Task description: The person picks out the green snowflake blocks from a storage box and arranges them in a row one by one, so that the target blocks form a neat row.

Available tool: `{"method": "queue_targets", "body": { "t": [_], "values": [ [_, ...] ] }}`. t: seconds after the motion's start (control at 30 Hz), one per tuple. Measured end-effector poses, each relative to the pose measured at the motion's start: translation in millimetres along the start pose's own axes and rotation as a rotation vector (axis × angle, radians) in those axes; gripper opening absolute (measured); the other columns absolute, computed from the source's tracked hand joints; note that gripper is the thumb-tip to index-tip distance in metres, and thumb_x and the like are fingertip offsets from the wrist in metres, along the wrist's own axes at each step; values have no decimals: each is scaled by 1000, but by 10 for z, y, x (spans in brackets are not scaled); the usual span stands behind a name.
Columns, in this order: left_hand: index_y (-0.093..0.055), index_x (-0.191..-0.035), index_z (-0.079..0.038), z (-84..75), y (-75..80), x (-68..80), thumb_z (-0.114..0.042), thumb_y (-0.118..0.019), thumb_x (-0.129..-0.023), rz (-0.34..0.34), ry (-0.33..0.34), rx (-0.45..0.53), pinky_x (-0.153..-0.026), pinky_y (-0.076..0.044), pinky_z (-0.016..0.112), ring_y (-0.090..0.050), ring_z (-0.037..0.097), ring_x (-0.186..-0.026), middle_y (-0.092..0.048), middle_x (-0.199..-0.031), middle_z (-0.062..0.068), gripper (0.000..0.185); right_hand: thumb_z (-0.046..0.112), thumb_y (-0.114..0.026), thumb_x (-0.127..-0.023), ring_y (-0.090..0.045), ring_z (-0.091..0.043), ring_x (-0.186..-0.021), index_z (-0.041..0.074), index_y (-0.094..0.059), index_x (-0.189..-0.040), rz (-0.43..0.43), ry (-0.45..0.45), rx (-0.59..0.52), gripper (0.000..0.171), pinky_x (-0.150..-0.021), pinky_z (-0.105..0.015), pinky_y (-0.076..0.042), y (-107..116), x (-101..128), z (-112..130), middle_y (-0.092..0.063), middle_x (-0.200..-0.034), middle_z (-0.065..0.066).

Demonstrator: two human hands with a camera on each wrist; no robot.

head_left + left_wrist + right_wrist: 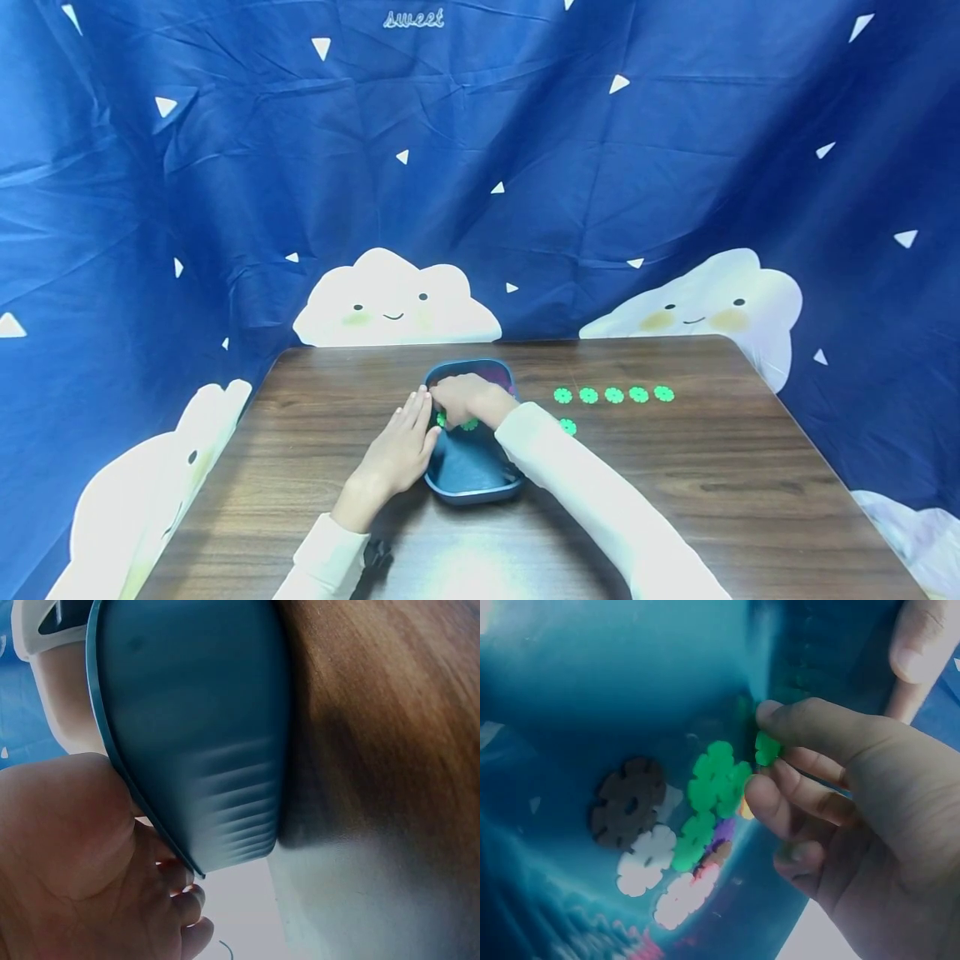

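Note:
A dark blue bowl [472, 479] stands on the wooden table [675, 483]. My left hand [401, 450] lies flat against the bowl's left rim with straight fingers; the left wrist view shows the bowl's outer wall [202, 735] beside my palm. My right hand [465, 398] reaches into the bowl, and in the right wrist view its fingertips [769, 712] pinch a small green flower-shaped disc [766, 748]. More discs lie inside the bowl: green [716, 780], brown [626, 802], white [641, 870].
A row of several green discs [613, 394] lies on the table right of the bowl, with one more [567, 427] nearer me. A blue cloth backdrop [480, 167] with clouds surrounds the table's far and side edges.

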State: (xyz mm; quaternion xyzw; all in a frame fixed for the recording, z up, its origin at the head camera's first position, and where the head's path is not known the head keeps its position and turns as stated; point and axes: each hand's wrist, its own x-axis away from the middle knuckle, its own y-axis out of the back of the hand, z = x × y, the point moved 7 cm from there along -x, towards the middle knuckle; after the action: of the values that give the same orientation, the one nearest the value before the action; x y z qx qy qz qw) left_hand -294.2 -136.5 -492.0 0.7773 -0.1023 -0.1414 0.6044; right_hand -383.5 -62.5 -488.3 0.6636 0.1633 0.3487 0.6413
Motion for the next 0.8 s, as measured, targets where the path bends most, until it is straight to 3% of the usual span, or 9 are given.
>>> {"method": "queue_targets", "body": {
  "t": [0.13, 0.27, 0.63, 0.8],
  "values": [
    [-21, -154, 1, 5, -3, -1, -31, -37, -106, -6, -2, 5, -122, -24, 51, -18, 31, -152, -17, -164, 16, 61, 30, -74, -87, -60, -11, -82, 22, -65, -112, -12, 2, -46, 27, -79, -31, -56, 73, 66, -27, -65, -96, 9],
    [-21, -155, 0, 6, -3, 1, -32, -37, -106, -2, 4, 1, -122, -24, 50, -18, 30, -152, -17, -164, 15, 61, 30, -72, -89, -58, -11, -82, 20, -65, -114, -26, 17, -68, 27, -76, -29, -54, 137, 157, -69, -62, -97, 8],
    [-20, -155, 0, -10, 14, 16, -35, -35, -106, 7, 16, -10, -123, -24, 48, -18, 30, -152, -16, -164, 15, 62, 34, -74, -87, -56, -12, -79, 20, -63, -111, -114, 56, 8, 30, -70, -27, -51, 391, 544, -207, -60, -98, 6],
    [-20, -155, 1, -15, 24, 15, -36, -34, -107, -7, 6, -3, -122, -25, 49, -20, 32, -152, -17, -164, 16, 62, 34, -75, -86, -56, -12, -76, 21, -64, -111, -153, 33, 2, 30, -68, -26, -50, 466, 747, -321, -60, -100, 6]
  ]
}}
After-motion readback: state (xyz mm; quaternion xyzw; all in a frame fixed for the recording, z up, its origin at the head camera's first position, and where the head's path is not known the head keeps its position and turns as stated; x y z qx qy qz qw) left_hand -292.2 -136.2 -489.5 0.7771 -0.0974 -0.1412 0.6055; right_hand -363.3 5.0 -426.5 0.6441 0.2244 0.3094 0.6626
